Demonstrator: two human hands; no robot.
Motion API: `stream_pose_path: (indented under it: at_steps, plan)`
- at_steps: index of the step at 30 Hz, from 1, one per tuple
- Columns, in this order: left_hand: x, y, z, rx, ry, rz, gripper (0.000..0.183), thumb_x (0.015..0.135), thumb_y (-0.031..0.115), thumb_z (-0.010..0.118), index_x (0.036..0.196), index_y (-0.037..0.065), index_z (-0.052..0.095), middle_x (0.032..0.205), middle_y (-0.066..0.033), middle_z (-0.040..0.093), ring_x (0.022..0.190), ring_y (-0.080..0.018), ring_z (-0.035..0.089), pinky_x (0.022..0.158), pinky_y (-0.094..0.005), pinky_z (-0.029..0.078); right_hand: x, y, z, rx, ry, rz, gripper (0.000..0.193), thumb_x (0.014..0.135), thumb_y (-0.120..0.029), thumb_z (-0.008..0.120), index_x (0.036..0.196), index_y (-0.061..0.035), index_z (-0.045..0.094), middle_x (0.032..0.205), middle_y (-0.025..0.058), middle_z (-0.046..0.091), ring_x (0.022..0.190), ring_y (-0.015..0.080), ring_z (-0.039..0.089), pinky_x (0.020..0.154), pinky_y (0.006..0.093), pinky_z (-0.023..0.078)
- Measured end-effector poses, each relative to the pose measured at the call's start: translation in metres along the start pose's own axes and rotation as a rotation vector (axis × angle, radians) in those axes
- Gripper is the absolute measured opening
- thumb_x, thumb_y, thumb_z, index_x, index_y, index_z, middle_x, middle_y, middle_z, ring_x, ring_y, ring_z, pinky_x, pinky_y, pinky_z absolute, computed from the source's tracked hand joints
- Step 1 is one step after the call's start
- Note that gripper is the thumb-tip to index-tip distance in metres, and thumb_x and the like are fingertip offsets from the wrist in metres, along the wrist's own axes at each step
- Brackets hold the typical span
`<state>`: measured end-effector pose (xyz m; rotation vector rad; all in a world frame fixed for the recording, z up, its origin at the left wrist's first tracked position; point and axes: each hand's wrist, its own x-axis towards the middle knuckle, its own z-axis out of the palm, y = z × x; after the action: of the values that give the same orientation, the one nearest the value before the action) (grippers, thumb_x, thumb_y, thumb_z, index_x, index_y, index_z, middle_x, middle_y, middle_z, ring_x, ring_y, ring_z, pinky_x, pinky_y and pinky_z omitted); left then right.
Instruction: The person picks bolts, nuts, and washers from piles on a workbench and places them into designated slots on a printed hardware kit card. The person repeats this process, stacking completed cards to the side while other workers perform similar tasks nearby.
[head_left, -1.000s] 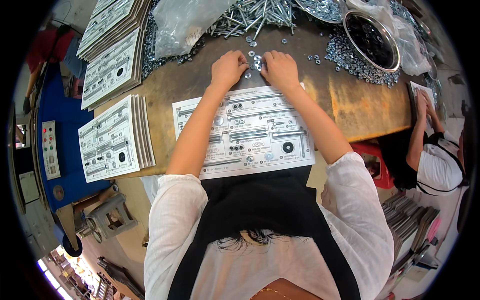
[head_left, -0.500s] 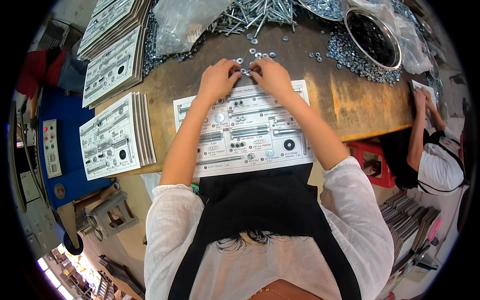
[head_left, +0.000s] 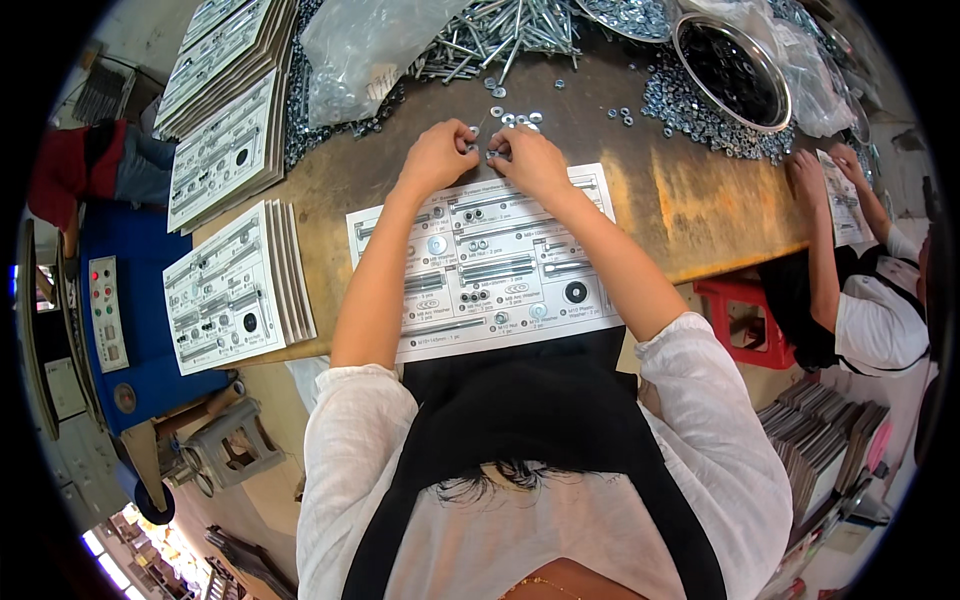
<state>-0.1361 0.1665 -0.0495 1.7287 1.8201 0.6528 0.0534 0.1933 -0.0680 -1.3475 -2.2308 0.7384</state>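
My left hand is closed above the far edge of a printed hardware card, its thumb and fingers bent together round a small shiny metal piece. Close on its right, my right hand pinches another small round metal piece near its fingertips. Both pieces are partly hidden, and whether they are nuts or washers I cannot tell. Just beyond my fingers lie several loose silver washers. The card lies flat under my forearms, showing pictures of bolts, nuts and washers in boxes.
Stacks of similar cards stand on the left. Along the back are a plastic bag, a heap of long bolts, a pile of nuts and a metal bowl of black parts. A co-worker's hands hold a sheet at right.
My hands have drawn slightly apart, and the small pieces between them now sit at the fingertips. The whole view has shifted a little. The co-worker's hands have separated over the sheet.
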Motion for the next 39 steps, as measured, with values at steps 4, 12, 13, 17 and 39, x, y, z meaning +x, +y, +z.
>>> stream_pose_path:
  at_steps: [4, 12, 13, 17, 39]
  plan:
    - [-0.015, -0.003, -0.002, 0.161, -0.015, 0.034, 0.028, 0.077, 0.020, 0.077, 0.100, 0.007, 0.070, 0.090, -0.0079, 0.067, 0.084, -0.0256, 0.067, 0.078, -0.0371, 0.053, 0.000, 0.002, 0.002, 0.033, 0.013, -0.019, 0.027, 0.079, -0.025, 0.080, 0.099, -0.0110, 0.070, 0.098, 0.0080, 0.069, 0.091, 0.0299, 0.069, 0.077, 0.0415, 0.055]
    - [-0.013, 0.004, -0.005, 0.405, -0.066, 0.140, 0.027, 0.080, 0.031, 0.075, 0.094, 0.008, 0.071, 0.097, -0.0095, 0.068, 0.094, -0.0303, 0.067, 0.081, -0.0413, 0.052, -0.011, 0.022, -0.042, 0.429, 0.120, 0.051, 0.021, 0.087, -0.017, 0.071, 0.105, -0.0077, 0.073, 0.099, 0.0078, 0.073, 0.081, 0.0219, 0.070, 0.074, 0.0337, 0.055]
    - [-0.014, 0.012, -0.007, 0.345, -0.068, 0.084, 0.027, 0.080, 0.032, 0.075, 0.093, 0.009, 0.072, 0.097, -0.0094, 0.068, 0.094, -0.0307, 0.066, 0.083, -0.0415, 0.052, -0.017, 0.029, -0.050, 0.435, 0.141, 0.086, 0.020, 0.088, -0.016, 0.070, 0.106, -0.0076, 0.073, 0.098, 0.0076, 0.073, 0.081, 0.0206, 0.069, 0.073, 0.0327, 0.054]
    - [-0.033, 0.068, 0.017, 0.234, -0.031, 0.089, 0.028, 0.080, 0.033, 0.074, 0.092, 0.009, 0.071, 0.096, -0.0098, 0.068, 0.094, -0.0308, 0.066, 0.084, -0.0418, 0.050, -0.056, 0.051, -0.084, 0.444, 0.209, 0.247, 0.019, 0.092, -0.012, 0.066, 0.109, -0.0073, 0.073, 0.095, 0.0066, 0.073, 0.081, 0.0155, 0.068, 0.073, 0.0299, 0.054]
    - [-0.011, 0.042, 0.044, 0.261, 0.315, -0.113, 0.029, 0.087, 0.037, 0.073, 0.097, 0.010, 0.070, 0.094, -0.0053, 0.069, 0.089, -0.0277, 0.068, 0.076, -0.0422, 0.052, -0.048, 0.037, -0.067, 0.335, 0.230, 0.017, 0.018, 0.089, -0.016, 0.068, 0.104, -0.0124, 0.076, 0.097, 0.0092, 0.073, 0.082, 0.0230, 0.069, 0.076, 0.0328, 0.054]
